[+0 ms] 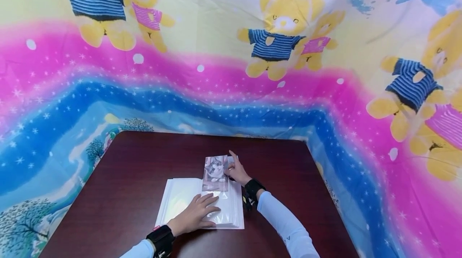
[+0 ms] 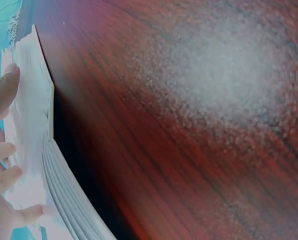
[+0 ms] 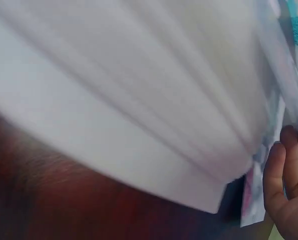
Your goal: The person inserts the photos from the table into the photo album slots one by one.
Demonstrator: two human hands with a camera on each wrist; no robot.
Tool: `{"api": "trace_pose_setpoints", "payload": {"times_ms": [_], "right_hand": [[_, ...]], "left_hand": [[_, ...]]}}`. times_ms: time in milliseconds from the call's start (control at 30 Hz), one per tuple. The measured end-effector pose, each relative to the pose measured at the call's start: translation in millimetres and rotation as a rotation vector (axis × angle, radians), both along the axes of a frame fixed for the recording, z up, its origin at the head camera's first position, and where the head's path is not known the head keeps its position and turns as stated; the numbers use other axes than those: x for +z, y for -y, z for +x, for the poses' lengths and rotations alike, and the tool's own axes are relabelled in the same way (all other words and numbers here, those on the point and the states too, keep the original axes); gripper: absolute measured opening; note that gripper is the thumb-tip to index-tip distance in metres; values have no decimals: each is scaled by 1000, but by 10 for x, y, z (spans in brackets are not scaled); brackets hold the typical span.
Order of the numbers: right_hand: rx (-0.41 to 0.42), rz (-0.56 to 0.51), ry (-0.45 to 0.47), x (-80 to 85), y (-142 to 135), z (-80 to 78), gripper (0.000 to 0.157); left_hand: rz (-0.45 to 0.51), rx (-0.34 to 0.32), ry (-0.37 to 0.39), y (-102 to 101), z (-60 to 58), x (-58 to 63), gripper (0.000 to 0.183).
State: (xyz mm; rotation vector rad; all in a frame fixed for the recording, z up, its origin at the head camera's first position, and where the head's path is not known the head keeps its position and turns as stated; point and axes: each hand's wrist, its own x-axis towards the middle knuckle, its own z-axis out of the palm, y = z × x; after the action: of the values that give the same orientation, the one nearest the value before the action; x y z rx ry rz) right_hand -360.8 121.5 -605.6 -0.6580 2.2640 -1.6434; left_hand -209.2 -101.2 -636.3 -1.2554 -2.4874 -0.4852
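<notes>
A white photo album (image 1: 182, 196) lies spread on the table, its page edges also showing in the left wrist view. A cat picture (image 1: 215, 174) with pinkish parts overlaps the upper part of the right-hand page and sticks out past its top edge. My right hand (image 1: 237, 171) pinches the picture's right side, one finger raised. In the right wrist view the fingertips (image 3: 275, 160) are at the pages' edge, beside clear film. My left hand (image 1: 195, 213) rests with spread fingers on the lower right-hand page, below the picture. Whether the picture's lower end is inside the page's sleeve, I cannot tell.
The dark red wooden table (image 1: 144, 158) extends around the album. A small dark object with a yellow mark (image 1: 247, 202) sits by the album's right edge, partly behind the right wrist. A bear-patterned cloth (image 1: 216, 89) hangs behind and beside the table.
</notes>
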Motion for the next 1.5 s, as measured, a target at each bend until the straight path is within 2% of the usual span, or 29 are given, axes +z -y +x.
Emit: {"api": "trace_pose_setpoints", "payload": {"times_ms": [133,200,267,367,433,500,767,933,1067,1233,1333,1500], "right_hand": [[-55,8,-20,297,42,92,71],[-64,47,-22,352,64,105,64],[-68,106,-39,294,75,81,59],[-67,149,-40,99,63,14,54],[-49,143,-33,-15,32,-22,52],[-27,111,-21,-60,0,-36,50],[60,83,21,321,-23,112,50],[83,65,54,314,-15,132,52],[56,57,115,303,-9,147,45],[10,83,142,290,-7,163,39],[20,110,130,245,3,166,37],[33,161,114,82,-1,139,34]], "left_hand": [[-13,-5,-30,-21,9,15,46],[-22,-2,-39,-28,11,11,46],[-23,-3,-36,-30,14,1,46],[-20,-1,-27,-25,21,-20,46],[-7,-1,-19,-15,27,-31,47],[2,2,-20,-6,31,-40,47],[16,11,-45,3,28,-58,46],[32,7,-47,-9,39,-66,45],[42,3,-57,-13,39,-71,44],[51,6,-64,-16,40,-79,44],[63,11,-61,-21,45,-85,45],[72,16,-71,-27,52,-96,46]]}}
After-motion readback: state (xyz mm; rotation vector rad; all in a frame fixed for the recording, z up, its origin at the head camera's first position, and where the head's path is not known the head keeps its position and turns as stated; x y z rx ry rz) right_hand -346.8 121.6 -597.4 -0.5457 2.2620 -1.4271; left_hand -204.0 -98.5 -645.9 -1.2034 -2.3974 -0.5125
